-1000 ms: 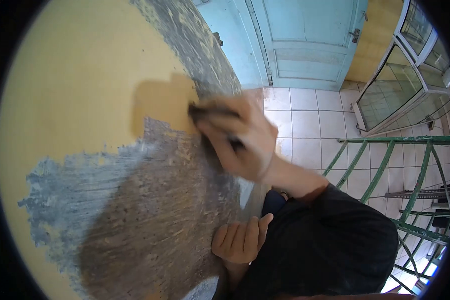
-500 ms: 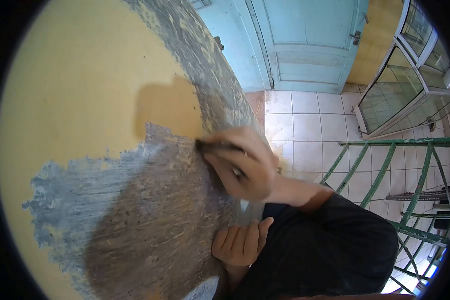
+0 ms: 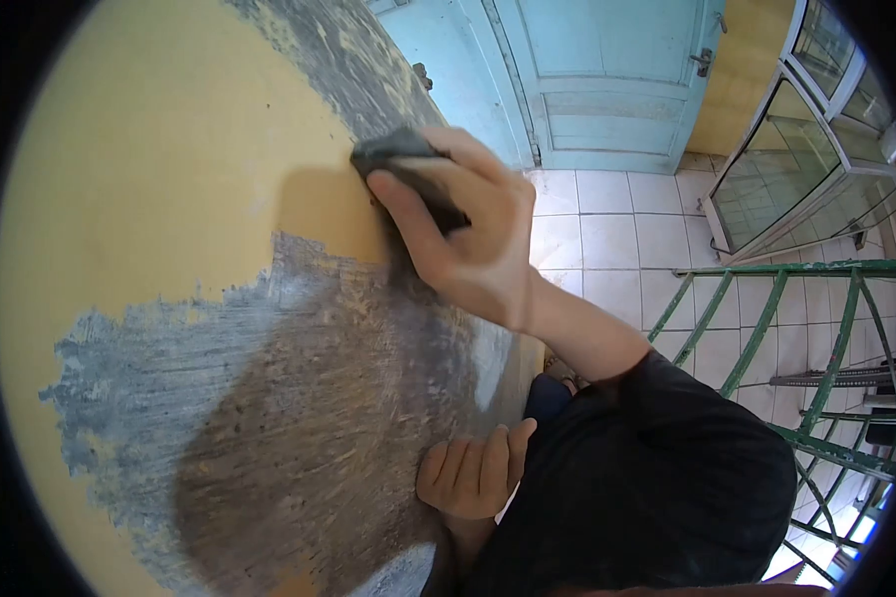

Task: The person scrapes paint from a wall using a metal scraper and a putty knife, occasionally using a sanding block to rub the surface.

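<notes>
My right hand is closed around a dark grey block, thumb on one side and fingers over the other. I cannot make out its exact kind. The block is at the wall, where yellow paint borders a rough grey strip along the edge. Lower down, my left hand is beside the scraped patch, its fingers curled in and its thumb up. Nothing shows in that hand. Bare grey and brownish streaks cover the patch, and the shadow of my head falls across it.
Light blue doors stand at the back over a white tiled floor. A glass-paned metal frame is at the upper right. Green metal rails rise on my right, close to my black sleeve.
My right hand has moved up along the wall with the dark block, from the top of the scraped patch toward the grey strip. My left hand stays in nearly the same place.
</notes>
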Demonstrator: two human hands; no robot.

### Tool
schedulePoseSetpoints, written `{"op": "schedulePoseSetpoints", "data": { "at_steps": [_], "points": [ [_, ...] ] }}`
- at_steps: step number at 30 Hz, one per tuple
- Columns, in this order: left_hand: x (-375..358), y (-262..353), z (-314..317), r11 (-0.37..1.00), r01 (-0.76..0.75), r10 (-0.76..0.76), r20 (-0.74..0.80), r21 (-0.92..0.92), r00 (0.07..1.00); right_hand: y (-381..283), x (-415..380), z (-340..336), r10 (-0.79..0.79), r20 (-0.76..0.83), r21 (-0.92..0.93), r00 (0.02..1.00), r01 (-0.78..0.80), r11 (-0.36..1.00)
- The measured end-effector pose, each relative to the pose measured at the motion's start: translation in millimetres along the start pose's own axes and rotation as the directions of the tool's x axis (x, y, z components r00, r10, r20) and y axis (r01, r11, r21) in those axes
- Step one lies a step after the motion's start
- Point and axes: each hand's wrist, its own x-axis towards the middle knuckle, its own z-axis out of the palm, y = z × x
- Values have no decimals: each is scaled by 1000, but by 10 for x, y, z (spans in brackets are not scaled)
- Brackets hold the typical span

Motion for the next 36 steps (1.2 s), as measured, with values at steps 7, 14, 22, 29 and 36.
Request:
{"op": "schedulePoseSetpoints", "data": {
  "at_steps": [7,14,22,29,36],
  "points": [
    [11,-17,16,1000,-9,8,-12,-18,1000,-159,-409,-72,-78,32,21,996,77,997],
    [0,-6,12,1000,0,0,-29,-14,1000,-129,74,-27,165,92,-95,982,-156,983],
    [-16,-4,-17,1000,-1,1,19,-7,1000,-33,66,77,28,-89,31,996,-25,999],
    [17,-30,-30,1000,-1,1,25,-17,1000,-320,-202,49,95,-57,21,994,-94,995],
    [-28,4,-22,1000,13,-13,-16,-11,1000,38,472,157,254,-47,-14,966,-255,967]
  ]
}}
